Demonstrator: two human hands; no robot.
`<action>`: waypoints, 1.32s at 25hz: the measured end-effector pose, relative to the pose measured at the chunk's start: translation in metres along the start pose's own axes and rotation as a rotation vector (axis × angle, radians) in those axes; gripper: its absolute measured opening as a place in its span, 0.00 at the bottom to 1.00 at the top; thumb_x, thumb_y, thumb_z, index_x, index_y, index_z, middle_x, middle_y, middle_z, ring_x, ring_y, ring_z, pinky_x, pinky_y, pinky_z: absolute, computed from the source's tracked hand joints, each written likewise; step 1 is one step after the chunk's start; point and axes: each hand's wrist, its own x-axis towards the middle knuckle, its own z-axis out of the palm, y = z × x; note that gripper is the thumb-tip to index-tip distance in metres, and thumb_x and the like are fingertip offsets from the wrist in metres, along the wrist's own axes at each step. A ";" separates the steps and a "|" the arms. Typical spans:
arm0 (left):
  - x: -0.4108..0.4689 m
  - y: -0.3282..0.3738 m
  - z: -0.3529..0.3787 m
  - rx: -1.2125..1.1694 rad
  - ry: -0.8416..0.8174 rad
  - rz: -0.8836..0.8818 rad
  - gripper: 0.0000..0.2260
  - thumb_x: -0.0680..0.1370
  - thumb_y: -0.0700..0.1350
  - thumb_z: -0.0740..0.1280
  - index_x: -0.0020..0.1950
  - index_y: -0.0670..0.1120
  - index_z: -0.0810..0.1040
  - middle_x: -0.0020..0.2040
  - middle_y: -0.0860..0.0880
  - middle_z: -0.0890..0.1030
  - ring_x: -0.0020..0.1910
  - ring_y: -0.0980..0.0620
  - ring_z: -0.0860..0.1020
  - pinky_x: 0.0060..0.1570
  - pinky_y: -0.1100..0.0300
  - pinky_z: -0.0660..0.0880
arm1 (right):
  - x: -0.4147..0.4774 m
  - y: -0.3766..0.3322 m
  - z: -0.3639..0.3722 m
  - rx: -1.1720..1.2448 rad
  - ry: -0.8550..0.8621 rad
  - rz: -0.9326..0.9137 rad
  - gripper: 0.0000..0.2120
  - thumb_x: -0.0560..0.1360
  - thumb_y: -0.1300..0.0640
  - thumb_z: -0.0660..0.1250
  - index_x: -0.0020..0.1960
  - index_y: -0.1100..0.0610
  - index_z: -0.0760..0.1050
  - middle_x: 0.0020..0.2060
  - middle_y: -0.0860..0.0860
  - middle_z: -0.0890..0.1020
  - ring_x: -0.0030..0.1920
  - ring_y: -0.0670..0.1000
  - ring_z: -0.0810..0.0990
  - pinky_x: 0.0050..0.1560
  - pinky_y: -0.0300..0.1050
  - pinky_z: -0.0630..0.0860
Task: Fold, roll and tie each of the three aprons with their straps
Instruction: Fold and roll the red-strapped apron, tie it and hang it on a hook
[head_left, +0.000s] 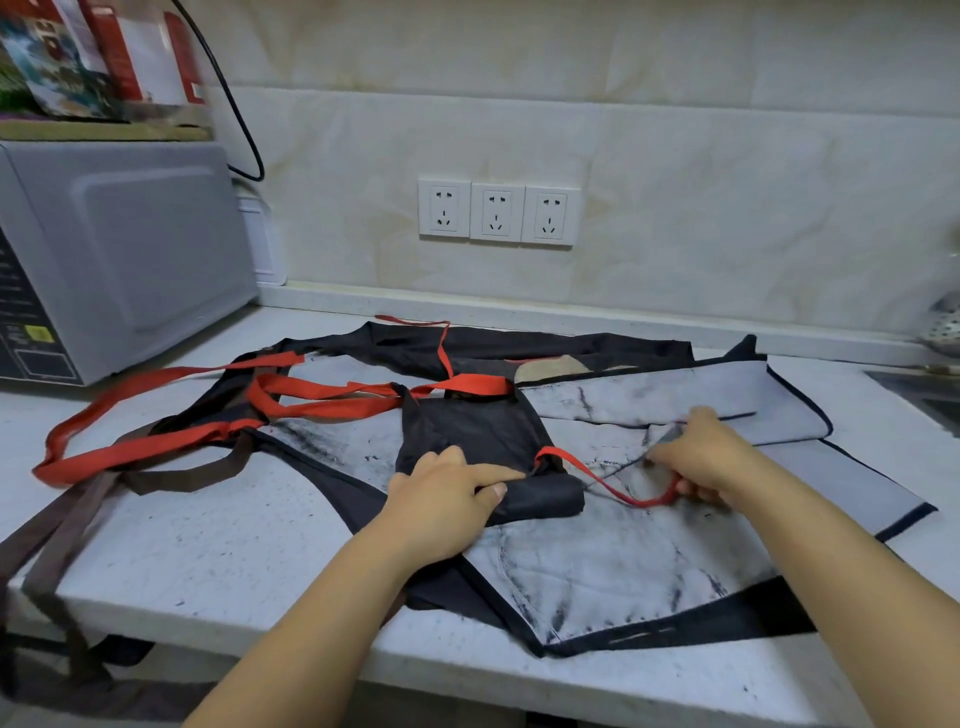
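Note:
A black apron (470, 431) with red straps is partly rolled in the middle of the counter. My left hand (447, 501) grips the rolled end (540, 500), thumb under and fingers over it. My right hand (698, 454) pinches a thin red strap (597, 478) that runs from the roll's right side. Under the roll a grey-white apron (613, 566) with dark stains and black edging lies spread flat. Another black apron (519, 345) lies behind it. Wide red straps (156, 441) trail off to the left.
A grey microwave (119, 254) stands at the back left with boxes on top. Brown straps (57, 530) hang over the counter's front left edge. Three wall sockets (497, 212) sit on the tiled wall. A sink edge (924, 389) shows at the far right.

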 end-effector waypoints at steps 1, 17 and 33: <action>0.000 -0.001 0.000 -0.005 -0.001 -0.001 0.15 0.83 0.56 0.53 0.67 0.71 0.68 0.43 0.57 0.64 0.60 0.51 0.65 0.63 0.49 0.62 | -0.004 -0.002 0.002 -0.082 0.110 -0.050 0.29 0.75 0.59 0.66 0.72 0.57 0.59 0.56 0.63 0.73 0.43 0.59 0.78 0.40 0.47 0.72; 0.036 -0.010 -0.028 0.074 0.432 -0.064 0.11 0.80 0.44 0.60 0.58 0.44 0.79 0.58 0.46 0.80 0.59 0.46 0.75 0.53 0.57 0.70 | -0.062 -0.033 0.121 -0.515 0.196 -0.952 0.22 0.80 0.47 0.47 0.47 0.48 0.80 0.41 0.47 0.81 0.41 0.52 0.80 0.45 0.49 0.75; 0.034 -0.024 -0.046 -0.509 0.281 -0.172 0.09 0.79 0.48 0.68 0.45 0.46 0.86 0.43 0.51 0.86 0.39 0.57 0.79 0.47 0.62 0.75 | -0.065 -0.029 0.109 -0.293 0.057 -0.931 0.11 0.79 0.44 0.52 0.51 0.49 0.67 0.47 0.44 0.74 0.50 0.48 0.71 0.54 0.43 0.63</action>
